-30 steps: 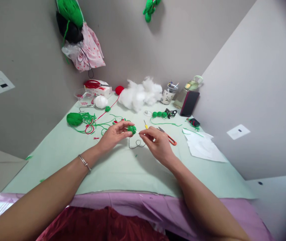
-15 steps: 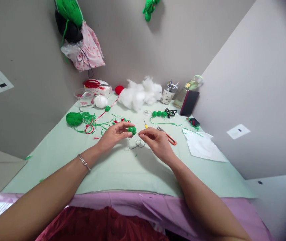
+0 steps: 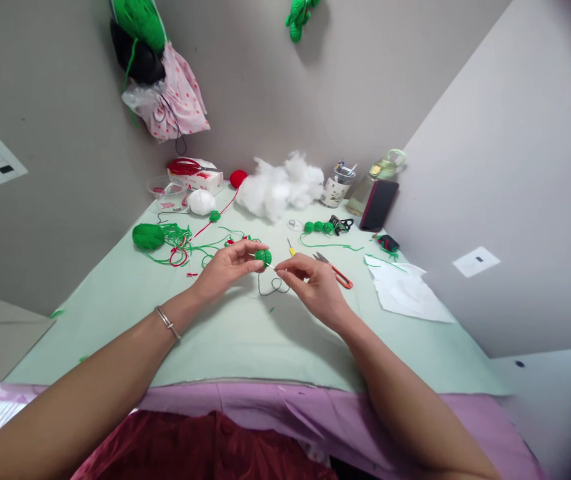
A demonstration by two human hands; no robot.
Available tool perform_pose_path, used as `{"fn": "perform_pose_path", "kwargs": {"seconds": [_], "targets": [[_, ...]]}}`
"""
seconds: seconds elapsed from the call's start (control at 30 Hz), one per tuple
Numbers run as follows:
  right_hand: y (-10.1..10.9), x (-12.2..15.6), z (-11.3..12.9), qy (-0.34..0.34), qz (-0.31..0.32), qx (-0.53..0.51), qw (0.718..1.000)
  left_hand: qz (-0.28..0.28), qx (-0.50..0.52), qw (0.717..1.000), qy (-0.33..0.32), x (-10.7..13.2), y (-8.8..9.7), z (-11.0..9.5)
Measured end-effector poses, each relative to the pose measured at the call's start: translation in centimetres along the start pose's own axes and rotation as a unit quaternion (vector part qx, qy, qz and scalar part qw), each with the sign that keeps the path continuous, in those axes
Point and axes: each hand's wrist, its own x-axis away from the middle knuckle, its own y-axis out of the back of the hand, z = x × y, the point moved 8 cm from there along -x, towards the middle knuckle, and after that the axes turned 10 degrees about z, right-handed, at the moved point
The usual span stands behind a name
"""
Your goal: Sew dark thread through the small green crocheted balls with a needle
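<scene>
Between its thumb and fingers, my left hand point(image 3: 228, 267) grips a small green crocheted ball point(image 3: 263, 257) that has a dark thread line across it. My right hand point(image 3: 310, 283) is closed in a pinch on a thin pale needle point(image 3: 270, 267), whose tip reaches the lower right of the ball. From the ball a dark thread point(image 3: 268, 292) hangs in loops onto the table below. Just beyond my right hand lie orange-handled scissors point(image 3: 338, 272) and a yellow-handled tool point(image 3: 292, 251).
A green yarn ball point(image 3: 148, 237) with tangled strands lies left. White stuffing point(image 3: 280, 190) is heaped at the back beside a pen cup point(image 3: 338, 187), a bottle point(image 3: 365, 187) and a propped phone point(image 3: 379, 205). Joined green balls point(image 3: 318, 227) and white paper point(image 3: 405, 288) lie on the right.
The ball has turned slightly in my left hand. More of the needle now shows between the ball and my right fingers. Both arms have hardly moved.
</scene>
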Motion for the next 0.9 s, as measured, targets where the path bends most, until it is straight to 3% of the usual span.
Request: {"fn": "perform_pose_path", "kwargs": {"seconds": [0.4, 0.9], "targets": [[0.67, 0.24, 0.7, 0.01, -0.023, 0.035, 0.999, -0.008, -0.011, 1.0, 0.002, 0.07, 0.16, -0.2], [0.57, 0.2, 0.22, -0.002, -0.028, 0.002, 1.0, 0.003, -0.009, 1.0, 0.003, 0.12, -0.14, -0.27]]}}
